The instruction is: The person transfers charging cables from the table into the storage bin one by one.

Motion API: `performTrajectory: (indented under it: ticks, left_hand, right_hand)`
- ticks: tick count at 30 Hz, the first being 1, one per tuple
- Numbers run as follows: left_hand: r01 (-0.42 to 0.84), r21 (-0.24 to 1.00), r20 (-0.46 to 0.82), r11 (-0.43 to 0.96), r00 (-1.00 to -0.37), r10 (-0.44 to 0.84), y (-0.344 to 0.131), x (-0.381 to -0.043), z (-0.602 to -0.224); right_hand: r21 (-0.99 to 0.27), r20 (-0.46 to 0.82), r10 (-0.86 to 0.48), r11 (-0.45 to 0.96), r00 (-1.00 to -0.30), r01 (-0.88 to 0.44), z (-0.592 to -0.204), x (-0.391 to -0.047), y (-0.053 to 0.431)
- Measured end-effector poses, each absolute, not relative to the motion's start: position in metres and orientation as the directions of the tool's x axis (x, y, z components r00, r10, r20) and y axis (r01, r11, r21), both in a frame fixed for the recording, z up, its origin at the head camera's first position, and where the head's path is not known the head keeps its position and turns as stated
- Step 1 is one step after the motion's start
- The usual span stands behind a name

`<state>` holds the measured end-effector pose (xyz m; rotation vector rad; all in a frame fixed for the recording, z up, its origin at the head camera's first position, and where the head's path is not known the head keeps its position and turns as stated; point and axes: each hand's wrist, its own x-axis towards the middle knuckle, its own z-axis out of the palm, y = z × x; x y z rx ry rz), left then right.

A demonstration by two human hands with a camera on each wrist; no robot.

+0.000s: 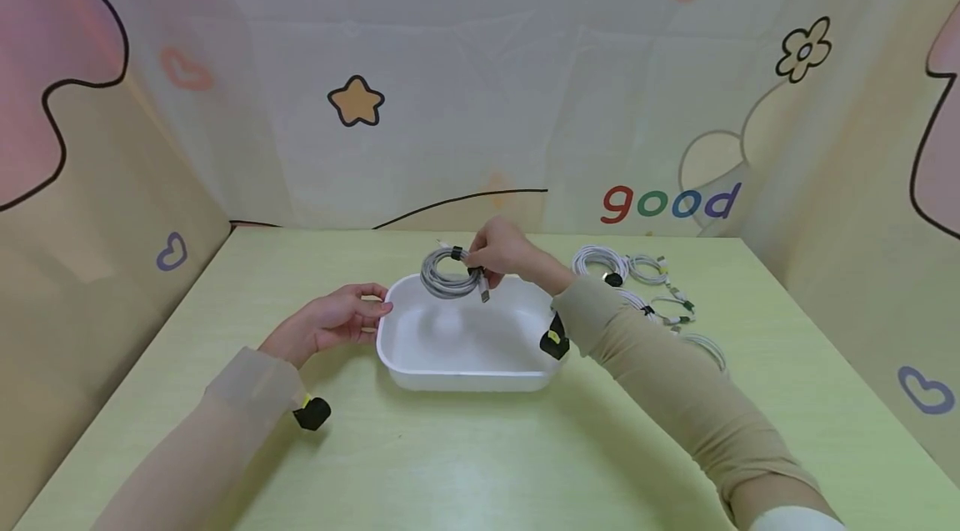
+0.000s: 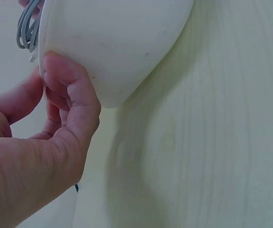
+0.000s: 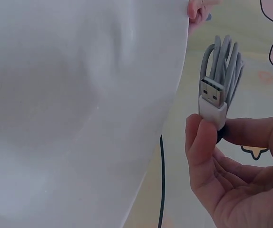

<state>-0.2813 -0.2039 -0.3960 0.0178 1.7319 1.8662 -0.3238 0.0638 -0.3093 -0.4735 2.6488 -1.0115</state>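
My right hand pinches a coiled grey USB cable above the white plastic basin. Black ties bind the coil, and its metal USB plug points up beside the fingertips in the right wrist view. My left hand grips the basin's left rim, thumb at the inside edge and curled fingers against the outer wall, as the left wrist view shows. Nothing lies on the visible part of the basin's floor.
Several coiled white cables lie on the table right of the basin, partly behind my right sleeve. One white coil lies nearer the front. A printed cloth backdrop rises behind the pale table.
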Motion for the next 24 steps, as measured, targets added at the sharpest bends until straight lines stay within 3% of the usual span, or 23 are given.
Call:
performTrajectory:
  ticks: [24]
  left_hand:
    - [-0.431, 0.902, -0.378, -0.024, -0.816, 0.437, -0.204, -0.281, -0.395]
  right_hand:
    - [-0.461, -0.254, -0.45, 0.834, -0.856, -0.302, -0.331, -0.317, 0.025]
